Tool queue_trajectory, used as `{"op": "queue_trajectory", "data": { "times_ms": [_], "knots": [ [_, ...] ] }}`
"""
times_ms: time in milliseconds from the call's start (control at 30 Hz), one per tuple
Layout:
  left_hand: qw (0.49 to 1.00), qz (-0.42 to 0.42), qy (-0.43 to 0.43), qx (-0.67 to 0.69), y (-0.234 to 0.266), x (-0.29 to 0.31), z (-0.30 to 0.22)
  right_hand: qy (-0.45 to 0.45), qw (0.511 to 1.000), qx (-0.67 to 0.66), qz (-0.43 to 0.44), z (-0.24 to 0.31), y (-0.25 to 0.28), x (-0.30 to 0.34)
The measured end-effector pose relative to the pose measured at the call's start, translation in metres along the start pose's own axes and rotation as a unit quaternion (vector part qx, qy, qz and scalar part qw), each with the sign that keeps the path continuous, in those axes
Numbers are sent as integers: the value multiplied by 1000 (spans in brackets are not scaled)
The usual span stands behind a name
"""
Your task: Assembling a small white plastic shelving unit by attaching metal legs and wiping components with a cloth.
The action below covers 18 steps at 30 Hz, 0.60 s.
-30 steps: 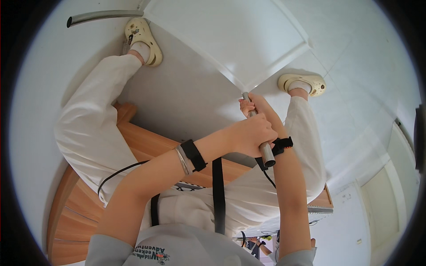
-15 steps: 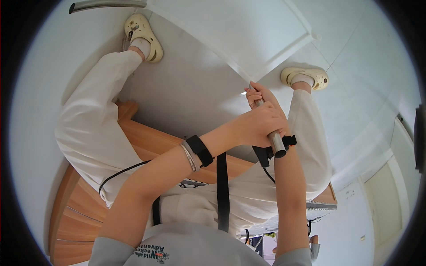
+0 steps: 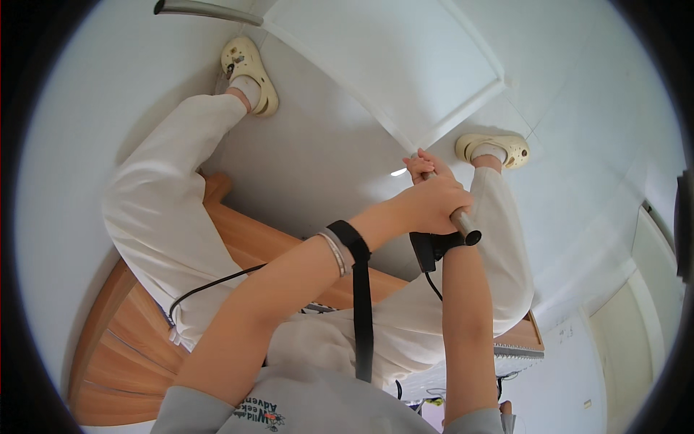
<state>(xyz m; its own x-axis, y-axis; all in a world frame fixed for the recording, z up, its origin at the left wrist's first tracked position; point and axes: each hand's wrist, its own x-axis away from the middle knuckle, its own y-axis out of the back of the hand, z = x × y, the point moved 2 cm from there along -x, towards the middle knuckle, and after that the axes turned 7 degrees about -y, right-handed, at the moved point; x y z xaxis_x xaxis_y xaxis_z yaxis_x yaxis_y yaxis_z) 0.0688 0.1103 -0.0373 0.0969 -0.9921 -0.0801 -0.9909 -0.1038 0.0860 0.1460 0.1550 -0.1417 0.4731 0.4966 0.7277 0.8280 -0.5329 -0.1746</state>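
Note:
A shiny metal tube [image 3: 465,223] slants from the near corner of a white rectangular panel [image 3: 390,61] with a raised rim. My left hand [image 3: 434,205] is wrapped around the tube near its open, hollow end. Farther along, my right hand [image 3: 426,166] grips the same tube beside the panel's corner, partly covered by the left hand. Another metal tube [image 3: 210,9] sticks out from the panel's left corner. How the tubes join the panel cannot be made out.
My legs are spread on both sides, with cream clogs [image 3: 249,76] on the pale floor. I sit on a wooden seat [image 3: 130,340]. Black straps and a small black device [image 3: 426,249] with a cable are on my wrists. A pale door [image 3: 625,318] stands at the right.
Both hands appear slightly lower, and the left hand has shifted a little right along with the tube's open end. In the picture, the panel's left corner and its tube have moved right.

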Motion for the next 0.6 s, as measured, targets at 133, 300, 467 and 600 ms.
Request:
{"op": "queue_trajectory", "data": {
  "times_ms": [133, 300, 467, 600],
  "knots": [
    [993, 59, 83, -59, 5, -6, -7, 302, 856, 419, 23, 28, 28, 13],
    [984, -42, 49, -165, 20, 32, -2, 413, 612, 657, -154, -33, -15, 96],
    [938, 59, 130, -317, 78, 58, -93, 511, 680, 505, -145, -84, -2, 209],
    [942, -39, 66, -327, 122, 105, -200, 593, 514, 578, -226, -156, 52, 296]
  ]
}}
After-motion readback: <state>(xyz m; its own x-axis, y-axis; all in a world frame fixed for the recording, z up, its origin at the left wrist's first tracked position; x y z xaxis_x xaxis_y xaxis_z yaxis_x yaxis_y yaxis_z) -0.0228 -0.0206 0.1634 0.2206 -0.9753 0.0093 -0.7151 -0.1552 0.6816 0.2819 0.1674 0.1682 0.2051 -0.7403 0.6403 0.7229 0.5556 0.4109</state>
